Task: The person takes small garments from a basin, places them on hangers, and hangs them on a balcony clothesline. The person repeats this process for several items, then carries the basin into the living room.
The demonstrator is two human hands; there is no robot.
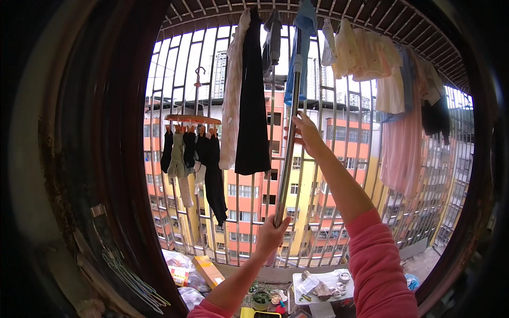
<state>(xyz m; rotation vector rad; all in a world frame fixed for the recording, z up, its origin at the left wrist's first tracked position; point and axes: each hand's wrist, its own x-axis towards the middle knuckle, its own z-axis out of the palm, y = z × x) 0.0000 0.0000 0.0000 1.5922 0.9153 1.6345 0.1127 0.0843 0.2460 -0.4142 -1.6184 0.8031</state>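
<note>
A long metal pole stands nearly upright in front of the window bars, its top leaning slightly right. My left hand is wrapped round its lower part. Higher up, my right hand grips the pole, with fingers reaching past its left side. The pole's upper end runs up against a blue garment; whether it hooks anything there is hard to see. Left of the pole hang a small grey garment, long black trousers and a pale patterned garment.
An orange clip hanger with socks hangs at left. Pale clothes and a pink garment hang at right. Metal bars close the far side. Below are a cluttered white table, a cardboard box, and wire hangers.
</note>
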